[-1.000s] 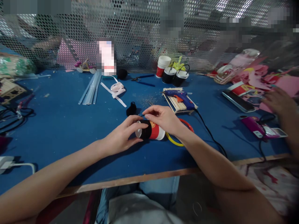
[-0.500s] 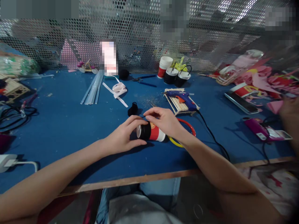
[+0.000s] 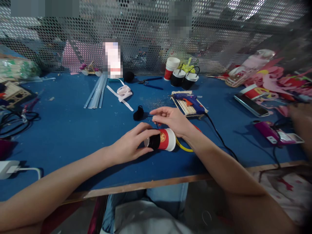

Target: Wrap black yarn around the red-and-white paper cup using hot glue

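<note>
A red and white paper cup (image 3: 168,139) lies on its side, its lower half wrapped in black yarn. My left hand (image 3: 133,141) grips the cup around the black end, fingers over the top and thumb below. Just above the cup, my right hand (image 3: 170,120) pinches a thin black strand of yarn (image 3: 157,125) that runs down to the wrapped part. A small ball of black yarn (image 3: 138,113) sits on the table to the left of my right fingertips. Behind my right wrist a yellow and red ring (image 3: 183,149) is partly hidden.
A blue glue gun (image 3: 188,99) rests on a rack of wooden sticks, its cord trailing right. Behind stand paper cups (image 3: 172,68), black-wrapped cups (image 3: 177,78) and pliers (image 3: 152,84). Glue sticks (image 3: 96,94) and white ribbon (image 3: 124,92) lie left. Another person's hand (image 3: 301,117) is at right.
My right hand has lifted a little away from the cup, drawing the strand up. The cup has turned slightly, showing more of its red side and white rim.
</note>
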{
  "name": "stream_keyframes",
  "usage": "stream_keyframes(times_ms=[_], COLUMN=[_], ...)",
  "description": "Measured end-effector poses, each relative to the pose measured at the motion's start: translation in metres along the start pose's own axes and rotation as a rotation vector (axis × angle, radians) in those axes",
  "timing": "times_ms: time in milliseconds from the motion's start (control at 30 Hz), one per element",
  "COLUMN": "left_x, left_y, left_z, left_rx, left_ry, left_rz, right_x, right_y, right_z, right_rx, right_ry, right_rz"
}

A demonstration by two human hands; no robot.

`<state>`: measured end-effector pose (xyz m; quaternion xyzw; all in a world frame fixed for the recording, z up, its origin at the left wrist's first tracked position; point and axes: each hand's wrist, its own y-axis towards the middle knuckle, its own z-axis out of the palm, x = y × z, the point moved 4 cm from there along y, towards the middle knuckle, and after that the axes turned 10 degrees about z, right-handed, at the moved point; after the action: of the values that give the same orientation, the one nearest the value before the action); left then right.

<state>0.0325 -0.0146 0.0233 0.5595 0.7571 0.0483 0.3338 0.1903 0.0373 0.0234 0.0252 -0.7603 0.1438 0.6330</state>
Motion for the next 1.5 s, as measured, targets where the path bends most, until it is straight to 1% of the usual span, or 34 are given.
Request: stream_keyframes(times_ms=[100, 200, 333, 433, 467, 533, 567, 633, 667, 700, 733, 767, 800, 867, 900, 933, 967, 1000, 1067, 1133, 1233, 1300, 1367, 1400, 1467, 1500], left_x=[-0.002, -0.002, -0.003, -0.003, -0.003, -0.003, -0.002, -0.002, -0.001, -0.001, -0.001, -0.001, -0.002, -0.002, -0.002, -0.002, -0.003, -0.003, -0.002, -0.002, -0.002, -0.001, -0.001, 0.0, 0.001, 0.001], left_y=[0.001, 0.001, 0.001, 0.001, 0.001, 0.0, 0.0, 0.0, 0.0, 0.0, 0.0, 0.0, 0.0, 0.0, 0.0, 0.0, 0.0, 0.0, 0.0, 0.0, 0.0, 0.0, -0.001, -0.001, -0.001, -0.001], left_z=[0.001, 0.002, 0.002, 0.003, 0.003, 0.003, 0.004, 0.004, 0.004, 0.005, 0.005, 0.005, 0.005, 0.004, 0.004, 0.004, 0.005, 0.005, 0.005, 0.005, 0.005, 0.004, 0.005, 0.005, 0.006, 0.006], left_rx=[0.033, 0.058, 0.081, 0.089, 0.084, 0.072, 0.067, 0.065, 0.067, 0.068, 0.067, 0.066, 0.063, 0.056, 0.055, 0.054, 0.055, 0.056, 0.065, 0.076, 0.087, 0.092, 0.098, 0.098, 0.091, 0.086], left_ry=[0.006, -0.006, -0.013, -0.024, -0.024, -0.021, -0.019, -0.018, -0.019, -0.022, -0.023, -0.024, -0.022, -0.014, -0.011, -0.01, -0.013, -0.017, -0.026, -0.029, -0.033, -0.04, -0.05, -0.056, -0.064, -0.066], left_rz=[0.007, -0.005, -0.03, -0.03, -0.025, -0.019, -0.018, -0.02, -0.022, -0.021, -0.019, -0.016, -0.012, -0.005, -0.002, -0.001, -0.002, -0.006, -0.021, -0.035, -0.044, -0.051, -0.057, -0.057, -0.054, -0.053], right_x=[-0.002, 0.002, 0.015, 0.025, 0.028, 0.033, 0.036, 0.039, 0.037, 0.034, 0.029, 0.022, 0.016, 0.007, 0.006, 0.007, 0.009, 0.014, 0.027, 0.042, 0.066, 0.081, 0.095, 0.102, 0.114, 0.118], right_y=[0.011, 0.022, 0.041, 0.055, 0.059, 0.063, 0.062, 0.059, 0.056, 0.053, 0.049, 0.046, 0.042, 0.039, 0.04, 0.042, 0.047, 0.054, 0.069, 0.084, 0.107, 0.121, 0.134, 0.139, 0.146, 0.148], right_z=[0.003, 0.007, 0.007, 0.007, 0.006, 0.003, 0.001, -0.002, -0.001, 0.0, 0.003, 0.007, 0.012, 0.023, 0.028, 0.031, 0.033, 0.032, 0.025, 0.014, -0.001, -0.014, -0.026, -0.03, -0.033, -0.031], right_rx=[0.043, 0.072, 0.03, 0.044, 0.044, -0.006, -0.044, -0.096, -0.09, -0.05, 0.021, 0.112, 0.211, 0.381, 0.428, 0.441, 0.426, 0.381, 0.241, 0.117, 0.022, -0.112, -0.254, -0.301, -0.348, -0.343], right_ry=[0.174, 0.252, 0.321, 0.399, 0.389, 0.253, 0.117, -0.252, -0.439, -0.593, -0.694, -0.73, -0.702, -0.511, -0.383, -0.25, -0.125, -0.021, 0.113, 0.163, 0.185, 0.101, -0.053, -0.139, -0.312, -0.4], right_rz=[0.124, 0.198, 0.239, 0.241, 0.235, 0.188, 0.148, 0.077, 0.072, 0.095, 0.141, 0.196, 0.246, 0.309, 0.316, 0.31, 0.295, 0.271, 0.209, 0.164, 0.106, 0.015, -0.101, -0.167, -0.276, -0.305])
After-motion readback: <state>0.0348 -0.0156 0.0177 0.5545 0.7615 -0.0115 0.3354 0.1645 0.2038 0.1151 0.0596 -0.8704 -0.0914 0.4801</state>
